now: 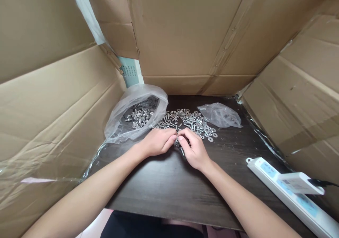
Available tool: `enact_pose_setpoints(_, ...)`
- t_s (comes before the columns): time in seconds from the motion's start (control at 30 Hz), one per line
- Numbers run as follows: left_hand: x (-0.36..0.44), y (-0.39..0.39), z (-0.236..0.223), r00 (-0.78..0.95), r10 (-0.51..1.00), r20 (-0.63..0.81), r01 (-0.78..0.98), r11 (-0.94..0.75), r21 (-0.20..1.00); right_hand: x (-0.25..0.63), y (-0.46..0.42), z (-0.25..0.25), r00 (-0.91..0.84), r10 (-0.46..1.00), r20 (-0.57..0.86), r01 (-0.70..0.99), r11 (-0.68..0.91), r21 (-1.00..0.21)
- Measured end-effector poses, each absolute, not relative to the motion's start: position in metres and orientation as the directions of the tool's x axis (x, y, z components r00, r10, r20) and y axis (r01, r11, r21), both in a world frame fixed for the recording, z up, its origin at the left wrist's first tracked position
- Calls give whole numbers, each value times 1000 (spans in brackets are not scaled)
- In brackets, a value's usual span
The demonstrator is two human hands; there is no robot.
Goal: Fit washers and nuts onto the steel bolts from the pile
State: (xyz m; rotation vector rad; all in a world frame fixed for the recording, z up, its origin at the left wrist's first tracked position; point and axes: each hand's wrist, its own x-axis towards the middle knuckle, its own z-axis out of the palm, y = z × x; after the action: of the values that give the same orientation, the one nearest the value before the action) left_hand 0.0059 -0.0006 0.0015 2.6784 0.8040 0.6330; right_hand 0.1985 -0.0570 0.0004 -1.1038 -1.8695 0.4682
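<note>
My left hand [160,140] and my right hand [193,147] meet over the middle of the table, fingertips almost touching. The fingers of my left hand are closed in a pinch; what they hold is hidden. My right hand is curled, thumb against the fingers, with a silver bolt [182,151] showing just under its thumb. Small metal parts between the hands are too covered to tell apart. Right behind my hands lies a loose pile of bolts [192,121], flat washers [210,139] and nuts, spread over the dark table [164,185].
At the left stands an open clear plastic bag [116,126] with many small screws [141,117] inside. A crumpled clear bag [222,115] lies at the back right. A white power strip [280,190] with a plugged-in adapter [299,183] is at the right. Cardboard walls [190,36] enclose the table.
</note>
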Motion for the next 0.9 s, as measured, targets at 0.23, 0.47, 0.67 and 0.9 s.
enact_pose_setpoints(0.23,5,0,1,736,597,321,467,-790,397,195,-61,-1,-189,811,554,493,566,-661)
enact_pose_setpoints(0.47,6,-1,2,740,601,303,458,-779,428,196,-58,-3,-220,836,503,504,539,-675)
enact_pose_setpoints(0.67,7,-5,5,716,619,323,427,-754,499,199,-55,-7,-218,852,476,494,517,-699)
enact_pose_setpoints(0.9,11,-9,4,635,626,454,333,-751,571,200,-51,-8,-177,839,514,558,516,-650)
